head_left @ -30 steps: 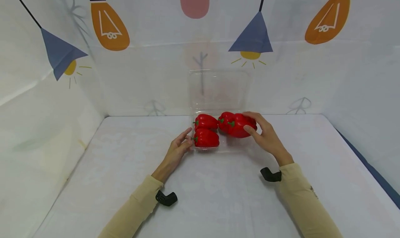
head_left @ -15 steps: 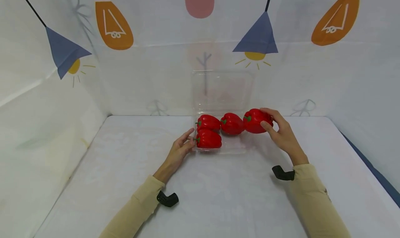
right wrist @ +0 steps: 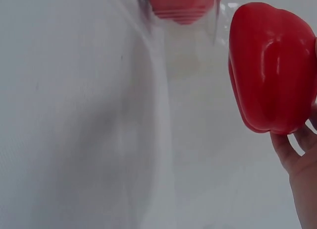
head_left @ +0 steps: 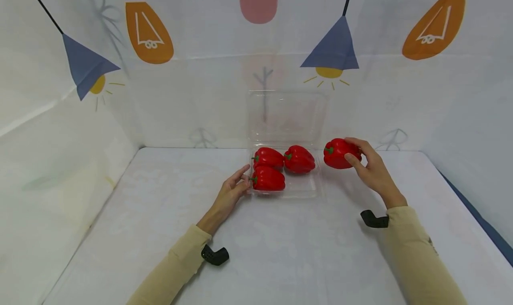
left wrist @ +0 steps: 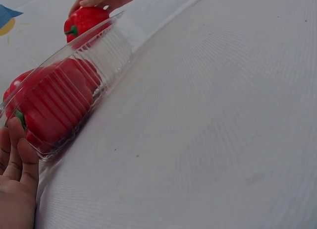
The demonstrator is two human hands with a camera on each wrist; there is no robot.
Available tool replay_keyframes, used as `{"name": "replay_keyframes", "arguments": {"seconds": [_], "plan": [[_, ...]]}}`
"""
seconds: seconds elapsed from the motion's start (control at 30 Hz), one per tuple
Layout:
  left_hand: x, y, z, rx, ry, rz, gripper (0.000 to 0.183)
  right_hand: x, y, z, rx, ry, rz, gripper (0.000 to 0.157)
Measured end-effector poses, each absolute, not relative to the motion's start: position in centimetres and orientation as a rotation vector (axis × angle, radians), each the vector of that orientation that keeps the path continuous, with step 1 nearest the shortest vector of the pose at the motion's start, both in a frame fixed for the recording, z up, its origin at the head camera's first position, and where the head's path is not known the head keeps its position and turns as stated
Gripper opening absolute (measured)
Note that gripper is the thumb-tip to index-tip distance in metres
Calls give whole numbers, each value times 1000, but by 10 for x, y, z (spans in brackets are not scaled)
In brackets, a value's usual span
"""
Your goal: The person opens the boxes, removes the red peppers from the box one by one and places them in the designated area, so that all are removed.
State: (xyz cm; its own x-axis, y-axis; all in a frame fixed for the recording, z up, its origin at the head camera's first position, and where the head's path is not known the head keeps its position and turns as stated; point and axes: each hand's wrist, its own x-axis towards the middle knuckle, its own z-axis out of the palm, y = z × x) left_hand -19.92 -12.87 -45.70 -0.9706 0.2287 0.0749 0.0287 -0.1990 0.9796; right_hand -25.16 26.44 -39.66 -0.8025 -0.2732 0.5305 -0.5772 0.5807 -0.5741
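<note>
A red bell pepper (head_left: 339, 153) with a green stem is held by my right hand (head_left: 372, 169), thumb in front and fingers over its far end. It hangs in the air just right of a clear plastic clamshell box (head_left: 302, 189). In the right wrist view the same held bell pepper (right wrist: 272, 68) shows its smooth side. Three more red peppers lie in the box: one at the back left (head_left: 267, 157), one at the front left (head_left: 268, 179) and one at the back right (head_left: 299, 159). My left hand (head_left: 229, 191) rests its straight fingers at the box's left wall.
The box's transparent lid (head_left: 286, 115) stands raised against the white backdrop printed with lamps and bulbs. A white cloth covers the table (head_left: 304, 251). Black wrist mounts (head_left: 214, 254) stick out from both sleeves.
My right hand has lifted the bell pepper up and away to the right, from over the box's right half to beyond its side. The left hand stays at the box.
</note>
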Motion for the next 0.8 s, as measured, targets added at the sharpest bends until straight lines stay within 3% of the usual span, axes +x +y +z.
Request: {"name": "replay_keyframes", "arguments": {"seconds": [0.8], "plan": [[-197,-128,-453,269,1927,2264,55,-288,287,-419,652,-2677,1119,50]]}}
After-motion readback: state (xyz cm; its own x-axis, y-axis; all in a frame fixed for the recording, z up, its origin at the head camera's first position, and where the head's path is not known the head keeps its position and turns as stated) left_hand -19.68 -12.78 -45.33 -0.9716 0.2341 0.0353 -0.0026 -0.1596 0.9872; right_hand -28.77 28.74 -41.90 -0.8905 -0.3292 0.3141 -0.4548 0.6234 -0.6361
